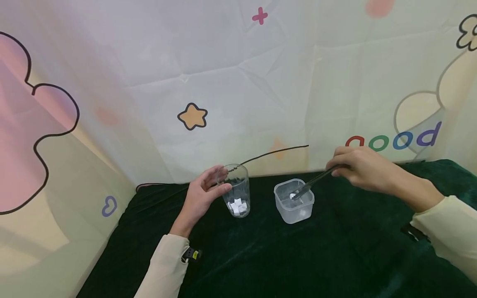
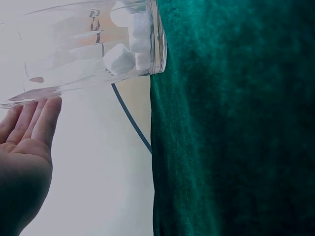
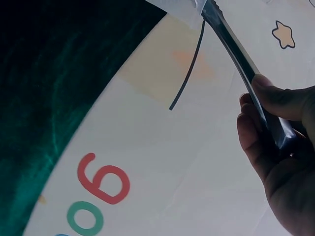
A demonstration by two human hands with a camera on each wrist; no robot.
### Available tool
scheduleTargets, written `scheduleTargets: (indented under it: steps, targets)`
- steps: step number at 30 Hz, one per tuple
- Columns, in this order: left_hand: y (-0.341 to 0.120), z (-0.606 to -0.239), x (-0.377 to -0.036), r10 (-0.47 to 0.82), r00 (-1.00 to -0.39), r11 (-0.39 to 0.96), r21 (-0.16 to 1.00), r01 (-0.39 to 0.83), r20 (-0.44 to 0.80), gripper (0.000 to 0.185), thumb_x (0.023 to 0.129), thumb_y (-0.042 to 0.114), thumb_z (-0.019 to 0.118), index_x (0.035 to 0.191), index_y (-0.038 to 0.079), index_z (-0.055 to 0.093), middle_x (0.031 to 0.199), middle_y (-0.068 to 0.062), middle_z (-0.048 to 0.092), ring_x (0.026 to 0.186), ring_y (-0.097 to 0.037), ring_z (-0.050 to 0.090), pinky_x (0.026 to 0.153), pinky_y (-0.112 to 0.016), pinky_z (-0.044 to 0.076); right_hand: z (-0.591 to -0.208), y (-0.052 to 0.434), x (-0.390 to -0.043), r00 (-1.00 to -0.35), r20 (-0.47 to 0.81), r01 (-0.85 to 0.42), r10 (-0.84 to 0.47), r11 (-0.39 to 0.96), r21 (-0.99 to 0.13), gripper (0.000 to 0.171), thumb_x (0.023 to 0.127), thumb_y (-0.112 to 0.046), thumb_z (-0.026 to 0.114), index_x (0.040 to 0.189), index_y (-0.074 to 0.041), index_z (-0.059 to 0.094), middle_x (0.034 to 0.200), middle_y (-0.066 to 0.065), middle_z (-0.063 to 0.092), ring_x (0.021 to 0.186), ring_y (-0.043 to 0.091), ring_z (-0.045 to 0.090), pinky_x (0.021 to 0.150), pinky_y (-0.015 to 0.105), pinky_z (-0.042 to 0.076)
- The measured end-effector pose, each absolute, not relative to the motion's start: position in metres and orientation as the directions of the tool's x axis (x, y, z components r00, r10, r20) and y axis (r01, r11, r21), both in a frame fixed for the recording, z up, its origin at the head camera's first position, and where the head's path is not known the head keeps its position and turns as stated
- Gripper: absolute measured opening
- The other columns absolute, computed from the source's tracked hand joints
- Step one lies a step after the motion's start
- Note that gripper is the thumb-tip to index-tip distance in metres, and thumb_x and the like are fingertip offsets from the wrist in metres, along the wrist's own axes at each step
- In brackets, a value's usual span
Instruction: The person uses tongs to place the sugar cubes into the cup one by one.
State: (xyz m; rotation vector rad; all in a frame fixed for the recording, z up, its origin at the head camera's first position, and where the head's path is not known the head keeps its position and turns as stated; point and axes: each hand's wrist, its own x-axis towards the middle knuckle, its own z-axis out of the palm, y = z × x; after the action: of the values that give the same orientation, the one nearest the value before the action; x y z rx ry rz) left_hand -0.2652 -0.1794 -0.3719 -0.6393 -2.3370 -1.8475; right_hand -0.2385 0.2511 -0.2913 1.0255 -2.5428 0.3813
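A clear drinking glass (image 1: 244, 188) stands on the green cloth with several white cubes (image 1: 237, 206) at its bottom. My left hand (image 1: 203, 192) holds it near the rim, the thumb in front and the fingers at the far side. In the left wrist view, the fingertips touch the glass wall. My right hand (image 1: 363, 165) grips dark tongs (image 1: 316, 180) by the handle end, slanting down to the left. Their tips are inside a translucent square plastic container (image 1: 288, 215), at a small white piece (image 1: 292, 196). In the right wrist view, thumb and fingers close round the tongs.
Dark green velvety cloth (image 1: 238, 260) covers the table. Behind it hangs a pale printed backdrop (image 1: 223, 49) with a star, a black line and coloured letters. The container stands to the right of the glass, with a gap of cloth between.
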Motion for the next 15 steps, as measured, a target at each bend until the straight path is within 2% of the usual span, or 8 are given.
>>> scheduleTargets:
  steps: [7, 15]
  targets:
    - [-0.179, -0.373, -0.263, 0.261, -0.909, 0.184, 0.908, 0.377, 0.325, 0.06, 0.101, 0.018, 0.074, 0.156, 0.01, 0.05, 0.151, -0.005, 0.061, 0.14, -0.021, 0.056, 0.114, -0.046, 0.047, -0.301, 0.257, -0.233, -0.672, 0.51, -0.678, -0.537, 0.723, -0.131, 0.023, 0.088, 0.002, 0.084, 0.105, -0.012, 0.081, 0.094, -0.009, 0.065, 0.081, 0.007, 0.056, 0.07, 0.036, 0.055]
    - [-0.178, -0.37, -0.263, 0.262, -0.911, 0.177, 0.912, 0.37, 0.318, 0.061, 0.101, 0.018, 0.075, 0.156, 0.009, 0.049, 0.151, -0.006, 0.06, 0.14, -0.021, 0.056, 0.114, -0.045, 0.047, -0.305, 0.26, -0.223, -0.73, 0.551, -0.602, -0.404, 0.762, -0.238, 0.021, 0.093, 0.0, 0.079, 0.113, -0.007, 0.08, 0.105, 0.006, 0.071, 0.089, 0.022, 0.062, 0.077, 0.049, 0.055]
